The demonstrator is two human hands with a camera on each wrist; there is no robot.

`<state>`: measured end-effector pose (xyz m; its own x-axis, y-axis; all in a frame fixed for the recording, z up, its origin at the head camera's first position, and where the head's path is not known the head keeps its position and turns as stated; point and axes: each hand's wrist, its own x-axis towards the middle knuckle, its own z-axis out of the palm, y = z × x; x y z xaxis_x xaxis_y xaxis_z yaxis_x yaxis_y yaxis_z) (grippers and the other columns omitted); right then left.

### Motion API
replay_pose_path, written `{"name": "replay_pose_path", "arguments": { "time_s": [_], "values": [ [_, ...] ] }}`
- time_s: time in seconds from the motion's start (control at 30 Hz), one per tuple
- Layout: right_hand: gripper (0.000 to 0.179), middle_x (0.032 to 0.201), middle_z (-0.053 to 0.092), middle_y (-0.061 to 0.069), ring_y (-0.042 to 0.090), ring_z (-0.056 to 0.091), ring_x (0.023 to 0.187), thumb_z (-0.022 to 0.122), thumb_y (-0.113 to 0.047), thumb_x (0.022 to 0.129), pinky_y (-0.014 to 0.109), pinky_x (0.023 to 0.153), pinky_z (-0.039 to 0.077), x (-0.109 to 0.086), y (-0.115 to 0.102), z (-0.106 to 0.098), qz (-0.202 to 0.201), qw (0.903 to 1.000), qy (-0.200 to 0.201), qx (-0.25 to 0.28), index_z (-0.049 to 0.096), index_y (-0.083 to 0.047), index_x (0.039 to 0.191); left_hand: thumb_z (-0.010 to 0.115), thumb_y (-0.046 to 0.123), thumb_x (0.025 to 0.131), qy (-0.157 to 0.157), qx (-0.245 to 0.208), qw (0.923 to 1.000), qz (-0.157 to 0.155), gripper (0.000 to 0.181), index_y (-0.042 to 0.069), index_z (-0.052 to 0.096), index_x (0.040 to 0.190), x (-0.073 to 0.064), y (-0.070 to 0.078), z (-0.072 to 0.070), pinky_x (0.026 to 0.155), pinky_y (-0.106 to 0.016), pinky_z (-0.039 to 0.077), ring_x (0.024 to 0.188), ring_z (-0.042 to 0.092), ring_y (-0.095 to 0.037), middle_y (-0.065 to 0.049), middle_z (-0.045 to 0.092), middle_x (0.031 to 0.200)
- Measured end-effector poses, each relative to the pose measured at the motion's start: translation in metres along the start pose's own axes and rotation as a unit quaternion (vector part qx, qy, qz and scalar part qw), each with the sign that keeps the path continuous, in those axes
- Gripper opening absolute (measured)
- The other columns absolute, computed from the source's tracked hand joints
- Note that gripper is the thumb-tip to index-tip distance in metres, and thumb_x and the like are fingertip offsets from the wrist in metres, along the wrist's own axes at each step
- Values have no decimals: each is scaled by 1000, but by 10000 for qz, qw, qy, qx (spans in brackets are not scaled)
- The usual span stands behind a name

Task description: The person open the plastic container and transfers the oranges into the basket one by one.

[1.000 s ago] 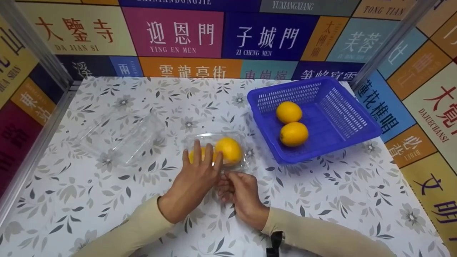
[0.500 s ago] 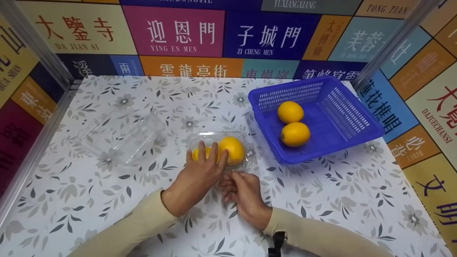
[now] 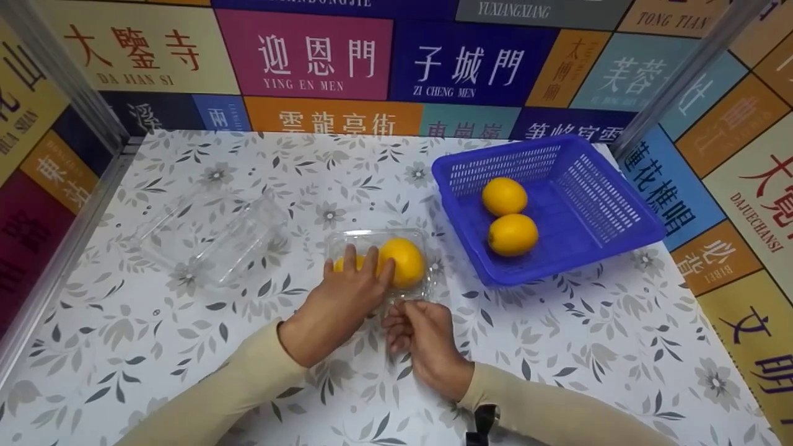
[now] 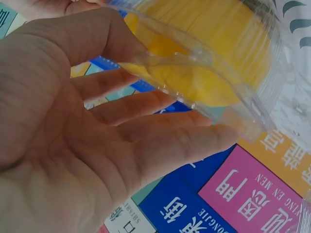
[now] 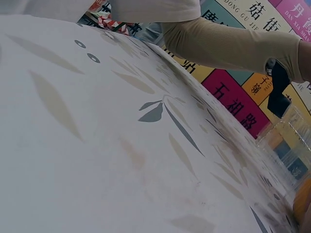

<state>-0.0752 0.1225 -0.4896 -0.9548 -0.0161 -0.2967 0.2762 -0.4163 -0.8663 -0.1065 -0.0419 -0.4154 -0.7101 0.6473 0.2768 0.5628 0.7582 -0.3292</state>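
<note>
Near the middle of the table lies a clear plastic clamshell box (image 3: 376,233) with two lemons inside. The right lemon (image 3: 403,263) shows fully; the left lemon (image 3: 348,265) is partly behind fingers. My left hand (image 3: 339,306) lies over the box's near left part, fingers spread forward. In the left wrist view, its thumb and fingertips touch the plastic rim (image 4: 194,58), and clear plastic covers the yellow fruit (image 4: 214,43). At the near edge, my right hand (image 3: 430,341) pinches the box rim between thumb and curled fingers. The right wrist view shows mostly tablecloth.
Right of the box stands a blue plastic basket (image 3: 595,254) holding two lemons (image 3: 505,196). Another clear plastic clamshell (image 3: 214,238) lies on the left. A printed panel wall (image 3: 310,59) closes off the back, with panels on both sides too.
Both hands and the box shifted slightly right in the head view at first, along with a small camera shift. The left fingers bend slightly more now. The right hand keeps its pinch.
</note>
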Motion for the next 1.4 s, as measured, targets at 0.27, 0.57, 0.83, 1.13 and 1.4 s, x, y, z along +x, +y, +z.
{"name": "replay_pose_path", "arguments": {
  "time_s": [0.27, 0.57, 0.83, 1.13, 1.4],
  "values": [
    [21, 72, 73, 13, 12, 61, 49, 59, 0, 104, 24, 42, 54, -1, 0, -1, -5, 10000, -44, -20, 68, 11, 89, 80, 1, 97, -333, -227, 9991, 114, 41, 3, 65, 135, 6, -5, -7, 78, -53, 69, 117, 74, -43, -19, 71, 138],
    [21, 74, 73, 13, 13, 61, 50, 57, -3, 105, 24, 44, 53, -3, -4, -10, -103, 9997, 20, -204, 67, 7, 89, 77, -5, 95, -280, -1044, 9941, 3, 59, -1, 59, 151, 29, -38, -30, 75, -48, 68, 92, 75, -37, -21, 74, 120],
    [22, 77, 74, 13, 14, 62, 53, 57, -5, 107, 24, 46, 54, -1, 1, -8, -3, 9998, -215, -59, 68, 6, 91, 77, 3, 99, 55, -608, 9975, -347, 59, -2, 57, 154, 41, -53, -33, 102, -54, 62, 121, 71, -40, -23, 70, 139],
    [20, 79, 75, 12, 14, 62, 56, 60, -7, 106, 24, 48, 54, -3, 0, -10, -73, 9993, -313, -192, 69, 5, 93, 67, 3, 104, 645, -584, 9928, -820, 45, -5, 59, 148, 40, -63, -23, 107, -54, 59, 121, 65, -41, -24, 68, 132],
    [21, 81, 74, 12, 14, 62, 57, 62, -10, 108, 24, 49, 54, -3, 0, -10, -116, 9992, -316, -231, 68, 6, 96, 68, 13, 105, 253, -579, 9917, -1120, 57, -3, 53, 157, 40, -67, -14, 117, -65, 49, 139, 56, -46, -26, 60, 150]
  ]
}}
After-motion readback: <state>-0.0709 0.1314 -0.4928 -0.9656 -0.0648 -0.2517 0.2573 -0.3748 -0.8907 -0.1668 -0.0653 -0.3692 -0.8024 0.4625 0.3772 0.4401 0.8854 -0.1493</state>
